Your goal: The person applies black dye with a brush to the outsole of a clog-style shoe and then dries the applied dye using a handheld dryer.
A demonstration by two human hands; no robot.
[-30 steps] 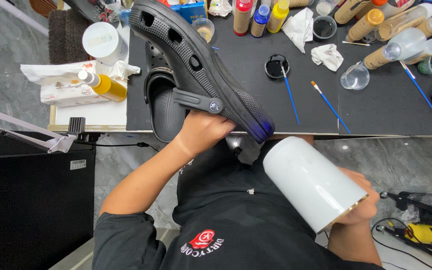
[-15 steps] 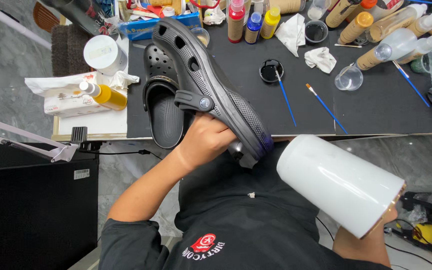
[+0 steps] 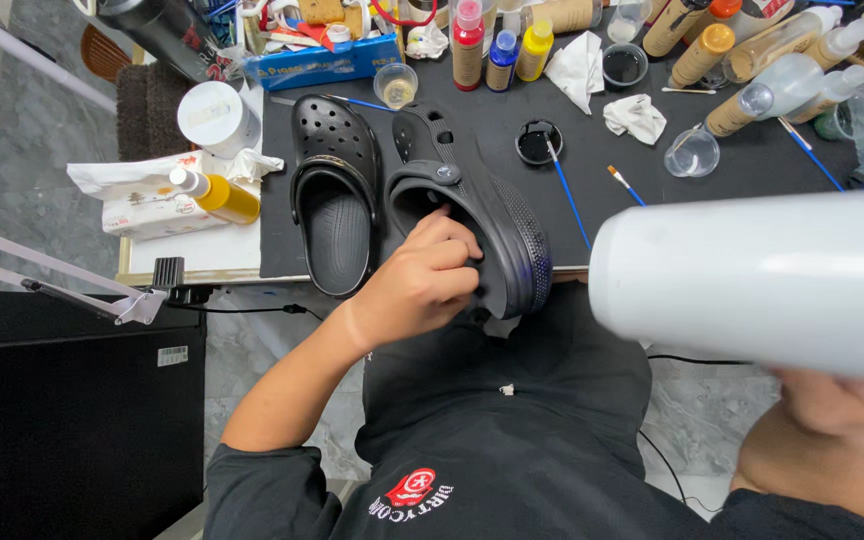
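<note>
My left hand (image 3: 420, 282) grips a black clog (image 3: 492, 225) by its heel opening and holds it tilted on its side at the near edge of the black table mat (image 3: 642, 180). A second black clog (image 3: 334, 190) lies flat on the mat just to its left. My right hand (image 3: 832, 410) holds a large white cylinder-shaped device (image 3: 762, 280) raised close to the camera at the right, its round end pointing left toward the held clog.
Several paint bottles (image 3: 500, 45), thin brushes (image 3: 567, 190), small cups (image 3: 694, 155) and crumpled tissues (image 3: 577, 68) crowd the far side of the mat. A tissue pack (image 3: 142, 200) with a yellow bottle (image 3: 217, 195) sits at left. A black cabinet (image 3: 62, 400) stands at lower left.
My left hand brought the clog down from overhead toward the table's near edge. The white device rose and swung closer to the camera, now lying level.
</note>
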